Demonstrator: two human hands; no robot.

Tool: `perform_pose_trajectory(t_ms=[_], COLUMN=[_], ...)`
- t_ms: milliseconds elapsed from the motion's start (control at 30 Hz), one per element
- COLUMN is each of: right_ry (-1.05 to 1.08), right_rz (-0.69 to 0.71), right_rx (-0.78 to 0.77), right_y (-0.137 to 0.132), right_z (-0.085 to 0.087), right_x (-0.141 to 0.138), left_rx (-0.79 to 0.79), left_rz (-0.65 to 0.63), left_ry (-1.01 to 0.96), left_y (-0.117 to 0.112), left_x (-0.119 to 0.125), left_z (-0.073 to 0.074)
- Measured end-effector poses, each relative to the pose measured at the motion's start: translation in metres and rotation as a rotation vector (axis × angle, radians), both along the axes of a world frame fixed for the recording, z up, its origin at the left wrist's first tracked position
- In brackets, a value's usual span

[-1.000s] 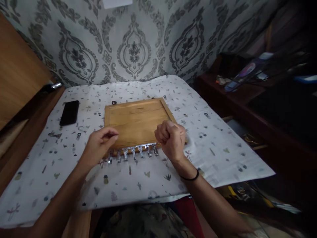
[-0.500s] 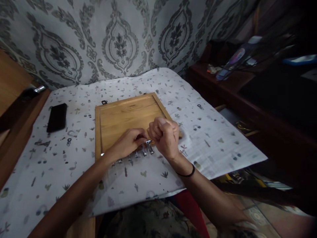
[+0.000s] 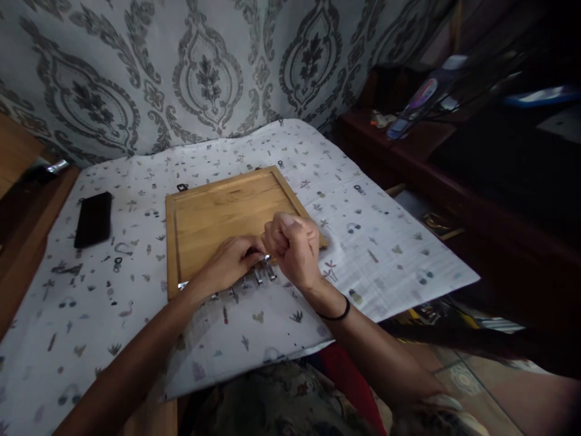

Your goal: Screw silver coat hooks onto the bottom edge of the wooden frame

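Observation:
A framed wooden board lies on the cloth-covered table. Several shiny metal hooks stick out in a row along its near edge. My left hand rests over that edge, its thumb and fingertips pinched by the metal piece at the row's right end. Close against it, my right hand is closed in a fist with the thumb on top. Whatever the right fist holds is hidden by its fingers. A dark band circles my right wrist.
A black phone lies on the patterned cloth at the left. Dark furniture on the right carries a bottle, and an open drawer shows below it. Wooden furniture borders the table's left side.
The whole view has shifted slightly, so things appear a little further left. Both hands keep nearly the same place and grip at the board's near edge.

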State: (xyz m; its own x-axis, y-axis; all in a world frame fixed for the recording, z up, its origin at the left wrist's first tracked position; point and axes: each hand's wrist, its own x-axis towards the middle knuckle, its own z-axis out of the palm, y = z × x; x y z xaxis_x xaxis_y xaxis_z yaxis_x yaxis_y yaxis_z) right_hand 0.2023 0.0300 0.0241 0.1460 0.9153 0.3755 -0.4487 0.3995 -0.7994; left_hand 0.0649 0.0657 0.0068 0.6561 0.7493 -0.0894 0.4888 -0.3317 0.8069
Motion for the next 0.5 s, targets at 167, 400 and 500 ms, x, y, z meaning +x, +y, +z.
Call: perform_pose_trajectory(t_ms=[167,400,500], right_ry=[0.017,-0.001,0.021], right_rz=[0.012,0.011,0.021], right_rx=[0.042,0.036,0.051], right_y=[-0.0001,-0.0004,0.0000], right_z=[0.0000,-0.0024,-0.0039], right_x=[0.0001,-0.0009,-0.0007], left_rx=[0.036,0.059,0.073], left_rz=[0.012,-0.010,-0.020], left_ry=[0.021,0.029,0.019], left_y=[-0.0006,0.0002,0.0003], left_x=[0.0008,0.0026,0.0021], left_z=[-0.0010,-0.0047,-0.0052])
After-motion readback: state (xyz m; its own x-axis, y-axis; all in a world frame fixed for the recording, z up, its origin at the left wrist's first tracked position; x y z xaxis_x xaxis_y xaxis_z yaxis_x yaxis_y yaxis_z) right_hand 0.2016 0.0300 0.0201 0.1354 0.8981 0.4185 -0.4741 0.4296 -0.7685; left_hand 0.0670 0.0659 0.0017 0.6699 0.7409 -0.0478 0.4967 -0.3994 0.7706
